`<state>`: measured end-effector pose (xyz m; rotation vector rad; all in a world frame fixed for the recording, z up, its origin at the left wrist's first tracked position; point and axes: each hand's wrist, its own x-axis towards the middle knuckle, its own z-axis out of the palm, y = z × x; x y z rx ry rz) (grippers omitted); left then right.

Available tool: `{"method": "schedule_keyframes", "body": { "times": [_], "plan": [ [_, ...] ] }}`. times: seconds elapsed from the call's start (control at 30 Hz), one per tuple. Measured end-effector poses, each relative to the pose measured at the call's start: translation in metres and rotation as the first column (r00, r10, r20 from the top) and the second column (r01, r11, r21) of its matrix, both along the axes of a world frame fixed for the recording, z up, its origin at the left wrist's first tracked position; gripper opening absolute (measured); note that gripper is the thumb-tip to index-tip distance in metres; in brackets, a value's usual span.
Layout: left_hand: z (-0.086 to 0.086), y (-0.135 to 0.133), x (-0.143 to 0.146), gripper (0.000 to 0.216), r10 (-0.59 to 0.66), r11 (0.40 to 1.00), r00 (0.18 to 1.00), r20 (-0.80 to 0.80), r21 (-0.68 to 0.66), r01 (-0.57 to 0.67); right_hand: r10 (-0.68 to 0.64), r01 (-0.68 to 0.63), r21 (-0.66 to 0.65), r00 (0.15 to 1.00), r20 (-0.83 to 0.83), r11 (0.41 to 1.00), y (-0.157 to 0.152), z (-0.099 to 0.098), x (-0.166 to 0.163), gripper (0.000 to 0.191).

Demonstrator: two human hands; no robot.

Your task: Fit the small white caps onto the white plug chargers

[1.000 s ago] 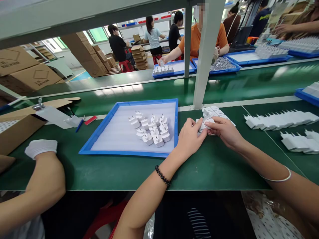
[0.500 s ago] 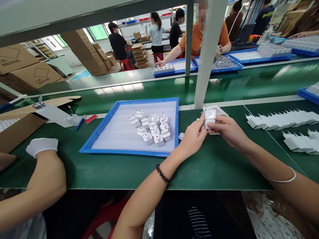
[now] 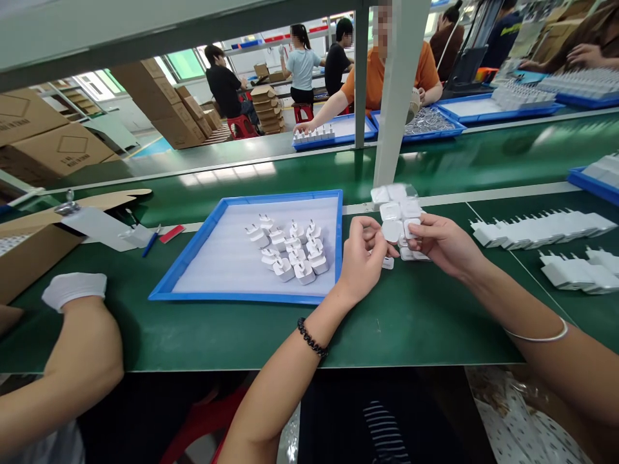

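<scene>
At a green bench (image 3: pixel 411 322) on a packing line, we hold a clear sheet (image 3: pixel 397 209) of white square pieces up in our right hand (image 3: pixel 442 243), thumb and fingers closed on its lower right edge, just in front of a white post (image 3: pixel 399 96). Our left hand (image 3: pixel 363 258) is curled narrow at the sheet's lower left corner, thumb against fingertips; we cannot tell whether it grips anything. 1 small white piece (image 3: pixel 387 263) lies on the bench just beside that hand.

To our left sits a blue tray (image 3: pixel 242 297), where a cluster of white charger plugs (image 3: pixel 290 251) stands prongs-up on its right side, with most of the pale liner bare. To our right, 2 rows of chargers (image 3: pixel 541 229) lie side by side on the bench, well apart from the tray.

Judging by this layout, we take the work as only partly done: a small batch is in the tray, and many more chargers lie untouched at our right.

At far left, a co-worker's gloved hand (image 3: pixel 72 289) rests near a cardboard box (image 3: pixel 29 251).
</scene>
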<state>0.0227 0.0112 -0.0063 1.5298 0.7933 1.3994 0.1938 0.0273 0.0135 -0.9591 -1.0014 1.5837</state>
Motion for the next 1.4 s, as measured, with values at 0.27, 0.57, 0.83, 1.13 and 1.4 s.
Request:
{"method": "schedule_keyframes", "body": {
  "times": [0.27,0.57,0.83,1.13,1.4],
  "plan": [
    [-0.003,-0.001,0.003,0.006,0.137,0.987,0.965,-0.225,0.111,-0.114,-0.114,0.112,0.023,0.988,0.103,0.993,0.01,-0.004,0.004,0.025],
    [-0.004,-0.004,0.007,0.012,0.262,0.958,0.924,-0.277,0.191,-0.215,-0.236,0.23,0.07,0.967,0.097,0.971,0.026,-0.005,0.016,0.031],
    [-0.007,0.009,-0.005,0.019,0.108,0.983,0.756,-0.646,-0.042,-0.177,-0.192,0.185,0.125,0.98,0.05,0.975,0.029,0.004,0.019,0.037],
    [0.002,0.024,-0.016,0.029,-0.253,0.88,0.964,-0.076,-0.433,0.196,0.039,-0.057,0.161,0.993,0.115,0.985,0.008,-0.013,-0.012,0.057],
    [0.004,0.018,-0.012,0.032,-0.067,0.935,0.998,0.008,-0.35,0.065,0.05,-0.212,0.375,0.916,0.398,0.902,-0.005,-0.013,-0.016,0.03]
  ]
}}
